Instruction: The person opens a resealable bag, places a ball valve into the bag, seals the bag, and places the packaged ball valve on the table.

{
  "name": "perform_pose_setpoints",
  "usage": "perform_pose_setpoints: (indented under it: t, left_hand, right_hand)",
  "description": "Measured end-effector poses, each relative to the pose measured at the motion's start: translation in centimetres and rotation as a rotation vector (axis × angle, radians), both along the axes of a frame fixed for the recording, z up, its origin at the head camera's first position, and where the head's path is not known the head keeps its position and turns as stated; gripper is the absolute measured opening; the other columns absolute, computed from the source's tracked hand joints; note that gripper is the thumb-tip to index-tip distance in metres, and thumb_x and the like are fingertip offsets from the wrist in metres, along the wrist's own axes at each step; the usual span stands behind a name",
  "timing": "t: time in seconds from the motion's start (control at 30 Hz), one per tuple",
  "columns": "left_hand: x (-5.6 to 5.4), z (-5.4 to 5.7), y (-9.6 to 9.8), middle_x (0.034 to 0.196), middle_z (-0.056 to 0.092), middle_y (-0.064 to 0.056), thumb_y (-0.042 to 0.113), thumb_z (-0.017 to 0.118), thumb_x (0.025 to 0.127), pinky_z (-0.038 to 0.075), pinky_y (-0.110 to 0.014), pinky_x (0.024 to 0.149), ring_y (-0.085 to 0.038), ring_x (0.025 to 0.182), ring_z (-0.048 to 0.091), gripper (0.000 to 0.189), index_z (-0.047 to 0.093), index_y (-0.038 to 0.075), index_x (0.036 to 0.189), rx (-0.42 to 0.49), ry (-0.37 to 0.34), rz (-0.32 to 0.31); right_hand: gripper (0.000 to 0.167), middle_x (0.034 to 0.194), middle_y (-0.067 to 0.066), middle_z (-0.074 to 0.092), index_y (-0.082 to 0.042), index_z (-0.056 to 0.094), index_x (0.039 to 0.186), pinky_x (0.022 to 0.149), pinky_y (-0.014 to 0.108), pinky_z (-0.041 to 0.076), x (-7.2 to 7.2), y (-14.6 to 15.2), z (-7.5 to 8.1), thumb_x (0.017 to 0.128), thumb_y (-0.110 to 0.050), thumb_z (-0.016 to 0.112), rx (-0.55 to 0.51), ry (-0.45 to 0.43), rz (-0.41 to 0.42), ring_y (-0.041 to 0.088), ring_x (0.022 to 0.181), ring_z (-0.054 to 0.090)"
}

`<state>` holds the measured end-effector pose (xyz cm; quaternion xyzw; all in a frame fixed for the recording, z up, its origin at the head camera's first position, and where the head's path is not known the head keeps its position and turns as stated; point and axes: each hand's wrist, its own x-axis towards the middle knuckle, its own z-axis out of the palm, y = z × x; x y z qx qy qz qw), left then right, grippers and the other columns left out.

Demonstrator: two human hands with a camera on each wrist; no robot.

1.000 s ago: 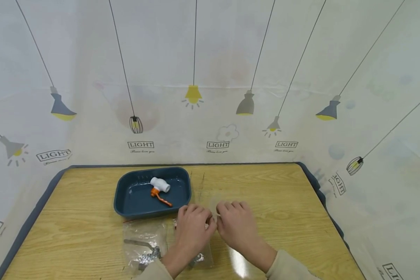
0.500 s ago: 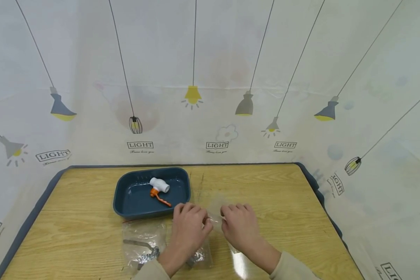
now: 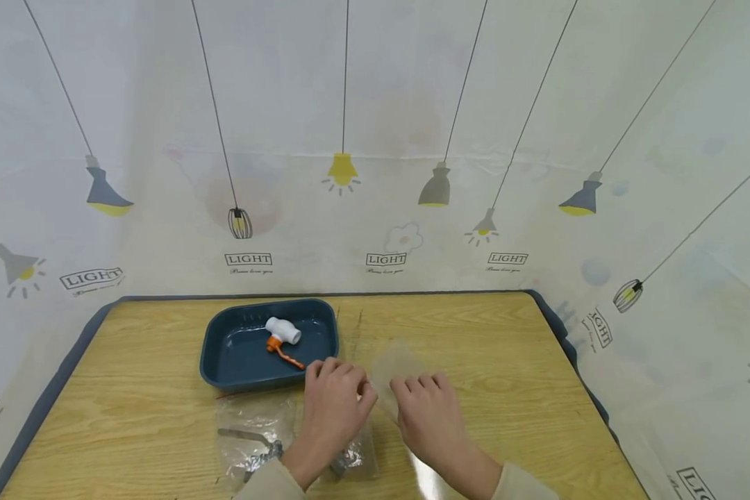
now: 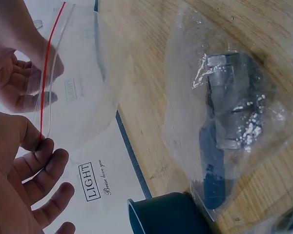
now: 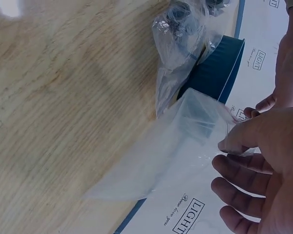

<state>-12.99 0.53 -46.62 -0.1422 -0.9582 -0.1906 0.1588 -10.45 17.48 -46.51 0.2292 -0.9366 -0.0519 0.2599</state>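
A clear zip-lock bag (image 4: 85,92) with a red line along its mouth hangs between the two hands, and nothing shows inside it. My left hand (image 3: 334,410) pinches one end of the mouth between thumb and forefinger, the other fingers loosely bent. On the other end, my right hand (image 3: 431,420) pinches the film between thumb and fingers, as the right wrist view shows. Below the hands, a bag (image 4: 180,97) containing a metal valve (image 4: 234,97) with a dark handle lies on the table. Another bagged valve (image 3: 250,437) lies left of my left wrist.
A dark blue tray (image 3: 209,347) stands behind the bags, near my left hand's fingertips. In it lies a white plastic valve (image 3: 283,330) with an orange handle (image 3: 285,353). The wooden table (image 3: 506,361) reaches back to a patterned curtain (image 3: 300,208).
Both hands have moved apart, the left one slightly left and the right one slightly right and nearer. More of the clear zip-lock bag shows spread between them. The tray and bagged valves stay put.
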Motion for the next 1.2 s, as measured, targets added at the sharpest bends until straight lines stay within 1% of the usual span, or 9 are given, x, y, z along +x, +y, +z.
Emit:
perform_pose_setpoints:
  t: [0.2,0.4,0.5,0.63,0.73,0.83,1.03,1.1,1.2]
  left_hand:
    - [-0.4,0.2,-0.3,0.075,0.067,0.009,0.025,0.061,0.082,0.041,-0.048,0.093,-0.019,0.089,0.059,0.021,0.057,0.026,0.061,0.007,0.003,0.029]
    - [-0.7,0.6,-0.6,0.078,0.068,0.008,0.026,0.061,0.081,0.04,-0.05,0.096,-0.021,0.094,0.059,0.019,0.057,0.025,0.062,0.032,-0.047,0.045]
    - [-0.6,0.6,-0.6,0.076,0.067,0.008,0.027,0.06,0.08,0.041,-0.05,0.096,-0.021,0.094,0.06,0.022,0.053,0.026,0.06,0.032,-0.064,0.035]
    - [-0.6,0.9,-0.4,0.067,0.059,0.012,0.026,0.059,0.082,0.041,-0.049,0.093,-0.019,0.089,0.058,0.027,0.048,0.028,0.057,0.045,-0.053,0.016]
    - [-0.4,1.3,-0.2,0.063,0.052,0.015,0.028,0.058,0.086,0.041,-0.048,0.092,-0.016,0.085,0.056,0.03,0.046,0.029,0.058,0.07,-0.053,-0.007]
    - [-0.2,1.9,0.1,0.064,0.054,0.016,0.034,0.058,0.091,0.04,-0.048,0.092,-0.014,0.085,0.054,0.03,0.049,0.03,0.063,0.097,-0.067,-0.037]
    - [0.8,3.6,0.8,0.074,0.061,0.016,0.054,0.051,0.095,0.038,-0.051,0.097,-0.014,0.093,0.056,0.033,0.055,0.031,0.07,0.137,-0.126,-0.082]
    - [1.1,4.1,1.0,0.073,0.06,0.017,0.054,0.05,0.095,0.038,-0.051,0.097,-0.015,0.095,0.058,0.034,0.056,0.032,0.07,0.159,-0.136,-0.09]
    - [1.4,4.6,1.2,0.067,0.057,0.019,0.045,0.053,0.095,0.039,-0.052,0.097,-0.016,0.094,0.06,0.033,0.055,0.032,0.065,0.19,-0.132,-0.091]
  right_hand:
    - [0.013,0.062,-0.004,0.06,-0.018,0.058,0.079,0.063,0.033,0.044,0.3,0.4,-0.3,0.073,-0.01,0.067,-0.007,-0.057,-0.023,0.017,0.059,0.057]
    - [0.022,0.067,-0.004,0.063,-0.018,0.057,0.083,0.066,0.034,0.046,0.9,1.0,-0.4,0.069,-0.008,0.071,-0.014,-0.161,-0.067,0.018,0.063,0.06]
    - [0.025,0.066,-0.004,0.062,-0.018,0.056,0.083,0.063,0.034,0.045,1.0,1.2,-0.4,0.067,-0.01,0.073,-0.017,-0.158,-0.063,0.017,0.061,0.059]
    - [0.019,0.066,-0.006,0.064,-0.018,0.06,0.083,0.063,0.032,0.047,0.6,1.0,0.0,0.071,-0.015,0.075,-0.083,-0.134,-0.03,0.015,0.06,0.06]
    - [0.01,0.067,-0.007,0.067,-0.018,0.066,0.083,0.062,0.031,0.049,0.1,0.7,0.9,0.078,-0.016,0.074,-0.165,-0.141,-0.014,0.011,0.057,0.059]
    - [0.006,0.064,-0.008,0.067,-0.017,0.07,0.081,0.06,0.026,0.049,-0.3,0.4,2.2,0.079,-0.014,0.075,-0.233,-0.162,-0.015,0.006,0.052,0.055]
    - [0.004,0.062,-0.011,0.065,-0.017,0.071,0.083,0.046,0.014,0.036,-0.6,0.1,5.1,0.082,-0.016,0.074,-0.369,-0.284,-0.055,-0.001,0.049,0.049]
    - [0.004,0.062,-0.012,0.064,-0.018,0.07,0.086,0.046,0.014,0.035,-0.5,0.0,6.0,0.084,-0.018,0.073,-0.412,-0.332,-0.068,-0.003,0.049,0.046]
    - [0.005,0.063,-0.012,0.064,-0.018,0.07,0.089,0.046,0.015,0.037,-0.4,-0.2,6.8,0.086,-0.021,0.072,-0.475,-0.401,-0.084,-0.004,0.049,0.044]
